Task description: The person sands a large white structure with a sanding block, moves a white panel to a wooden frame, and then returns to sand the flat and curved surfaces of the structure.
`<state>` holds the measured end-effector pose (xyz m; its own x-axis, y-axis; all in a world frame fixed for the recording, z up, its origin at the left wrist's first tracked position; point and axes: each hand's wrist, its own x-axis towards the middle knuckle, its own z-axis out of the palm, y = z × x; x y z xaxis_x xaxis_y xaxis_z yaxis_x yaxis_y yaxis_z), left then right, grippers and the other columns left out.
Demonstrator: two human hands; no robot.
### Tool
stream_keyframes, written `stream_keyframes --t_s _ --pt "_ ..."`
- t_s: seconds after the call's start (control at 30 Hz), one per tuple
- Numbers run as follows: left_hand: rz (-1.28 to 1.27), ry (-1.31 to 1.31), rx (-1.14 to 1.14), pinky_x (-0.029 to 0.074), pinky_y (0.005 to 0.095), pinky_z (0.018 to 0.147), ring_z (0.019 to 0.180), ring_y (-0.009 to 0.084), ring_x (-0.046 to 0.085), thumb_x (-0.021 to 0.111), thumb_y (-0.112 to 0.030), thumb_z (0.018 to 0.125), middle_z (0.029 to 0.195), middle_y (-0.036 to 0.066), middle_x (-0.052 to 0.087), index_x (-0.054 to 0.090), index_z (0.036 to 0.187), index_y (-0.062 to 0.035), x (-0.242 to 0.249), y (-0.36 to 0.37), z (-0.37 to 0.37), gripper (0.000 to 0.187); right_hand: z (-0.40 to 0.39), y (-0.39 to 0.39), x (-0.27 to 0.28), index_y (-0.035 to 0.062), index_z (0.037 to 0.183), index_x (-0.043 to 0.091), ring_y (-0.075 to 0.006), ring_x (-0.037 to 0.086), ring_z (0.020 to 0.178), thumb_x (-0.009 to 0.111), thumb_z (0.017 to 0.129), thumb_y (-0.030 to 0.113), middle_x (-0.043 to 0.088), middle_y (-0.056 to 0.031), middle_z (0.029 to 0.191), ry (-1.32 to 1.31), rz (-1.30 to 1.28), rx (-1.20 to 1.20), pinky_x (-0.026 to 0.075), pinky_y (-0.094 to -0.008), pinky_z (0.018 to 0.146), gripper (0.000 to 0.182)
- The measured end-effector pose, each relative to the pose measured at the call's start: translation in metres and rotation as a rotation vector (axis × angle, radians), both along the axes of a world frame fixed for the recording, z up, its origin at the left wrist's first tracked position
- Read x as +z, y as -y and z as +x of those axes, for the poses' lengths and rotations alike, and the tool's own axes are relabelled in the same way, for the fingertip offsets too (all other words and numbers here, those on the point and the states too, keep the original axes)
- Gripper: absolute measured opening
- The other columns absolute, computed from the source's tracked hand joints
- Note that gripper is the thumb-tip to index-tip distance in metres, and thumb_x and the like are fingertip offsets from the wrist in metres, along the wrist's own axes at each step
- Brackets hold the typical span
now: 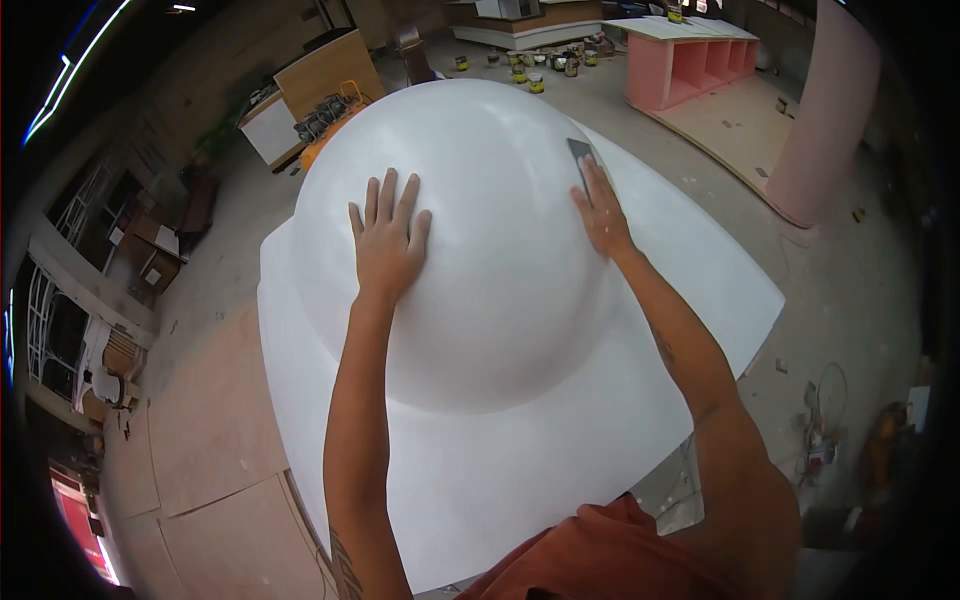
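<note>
A large, smooth white dome point(470, 300) rises from a white flat base panel point(520, 500) in front of me. My left hand point(388, 235) lies on the dome's left side, fingers spread and holding nothing. On the upper right of the dome, my right hand point(603, 205) presses a dark grey piece of sandpaper point(579, 150) against the surface. The sandpaper's far end sticks out past my fingertips, while the rest is hidden under the fingers.
Behind the dome stand an orange compressor point(325, 125) and a wooden cabinet point(330, 75). Several paint cans point(535, 82) sit on the floor. A pink shelf unit point(690, 70) and a pink column point(825, 120) are at the right. Boards point(220, 400) lie at the left.
</note>
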<state>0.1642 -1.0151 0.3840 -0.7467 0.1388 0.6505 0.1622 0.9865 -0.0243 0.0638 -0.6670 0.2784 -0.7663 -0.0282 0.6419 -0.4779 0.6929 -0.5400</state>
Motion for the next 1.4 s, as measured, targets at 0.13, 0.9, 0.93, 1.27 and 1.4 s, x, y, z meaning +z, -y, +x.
stream_keyframes --t_s 0.13,0.9,0.93,1.27,1.4 --pt "-0.157 0.052 -0.023 0.014 0.0517 0.133 0.162 0.0300 0.023 0.043 -0.035 0.110 0.172 0.005 0.036 0.048 0.160 -0.0272 0.012 -0.037 -0.020 0.051 -0.081 -0.022 -0.018 0.0045 0.158 0.047 -0.0414 0.034 0.155 0.033 0.113 0.049 0.042 -0.0223 0.165 0.409 -0.424 -0.150 0.028 -0.0467 0.127 0.065" --pt "-0.676 0.560 -0.882 0.031 0.0450 0.131 0.155 0.0263 0.041 0.057 -0.018 0.099 0.163 0.004 0.049 0.067 0.139 -0.0128 -0.025 -0.145 0.025 0.041 0.007 0.025 0.033 0.0163 0.157 0.051 -0.0354 0.033 0.156 0.061 0.103 0.046 0.040 -0.0123 0.168 -0.276 0.178 0.351 0.029 -0.0539 0.126 0.062" --pt "-0.701 0.621 -1.002 0.033 0.0446 0.130 0.154 0.0260 0.042 0.059 -0.018 0.099 0.160 0.004 0.053 0.068 0.137 -0.0124 -0.035 -0.126 0.036 0.039 0.035 0.015 0.021 0.0205 0.158 0.051 -0.0343 0.031 0.158 0.063 0.101 0.047 0.039 -0.0093 0.170 -0.271 0.236 0.461 0.026 -0.0539 0.128 0.064" --pt "0.121 0.218 -0.080 0.013 0.0505 0.131 0.162 0.0382 0.022 0.042 -0.033 0.108 0.172 0.016 0.033 0.046 0.161 -0.0098 0.027 0.008 -0.036 0.058 -0.200 0.006 0.027 0.0149 0.160 0.048 -0.0323 0.035 0.156 0.034 0.110 0.058 0.042 -0.0099 0.168 0.274 -0.182 0.085 0.026 -0.0514 0.128 0.068" --pt "0.248 0.196 0.028 0.012 0.0463 0.132 0.162 0.0357 0.021 0.027 -0.037 0.113 0.172 0.016 0.033 0.044 0.162 -0.0087 0.034 -0.003 -0.062 0.059 -0.030 0.075 0.061 0.0115 0.155 0.054 -0.0360 0.037 0.154 0.052 0.106 0.051 0.045 -0.0129 0.166 -0.173 0.055 0.092 0.026 -0.0517 0.127 0.063"
